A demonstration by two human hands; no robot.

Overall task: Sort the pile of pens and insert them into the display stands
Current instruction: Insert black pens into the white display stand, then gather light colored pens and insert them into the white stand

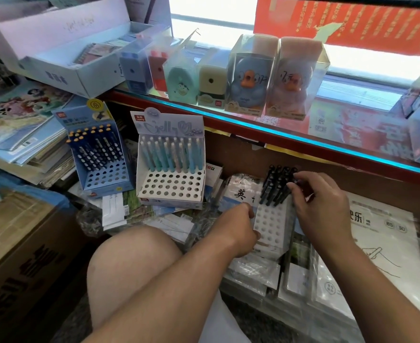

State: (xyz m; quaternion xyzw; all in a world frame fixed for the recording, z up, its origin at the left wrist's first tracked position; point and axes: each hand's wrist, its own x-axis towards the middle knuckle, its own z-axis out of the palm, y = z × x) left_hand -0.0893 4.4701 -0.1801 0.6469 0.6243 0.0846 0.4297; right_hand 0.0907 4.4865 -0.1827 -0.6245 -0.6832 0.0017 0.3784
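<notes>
Head-cam view, looking down at a cluttered low shelf in a stationery shop.

Centre-right, a small white stand (pixel 273 222) w/ rows of round holes sat tilted on wrapped books (pixel 240 190). Dark pens (pixel 274 186) filled only its back rows, caps up and leaning away; the front rows of holes were open. The left hand (pixel 241 229) was at the stand's left edge, fingers curled in tight against the side wall, gripping it. The right hand (pixel 321 206) reached over the stand's right edge. Its fingertips (pixel 294 181) were bent and pinched together on the caps of the dark pens at the back-right corner.

To the left, w/ a gap between, a bigger white stand (pixel 170 191) held pastel pens (pixel 171 154) in its back rows, front holes free. Just beside that, further left, a blue stand (pixel 105 177) had navy pens (pixel 93 149) at the back, holes free in front.

A glass shelf (pixel 290 136) w/ a bright blue front edge ran diagonally above, close behind the dark pens' caps. Boxed pencil sharpeners (pixel 251 75) lined it.

A bare knee (pixel 129 266) sat bottom centre, below the left forearm. A sketch pad (pixel 382 243) lay to the right of the right hand. A book stack (pixel 18 139) and a cardboard box (pixel 18 243) crowded the left side.
</notes>
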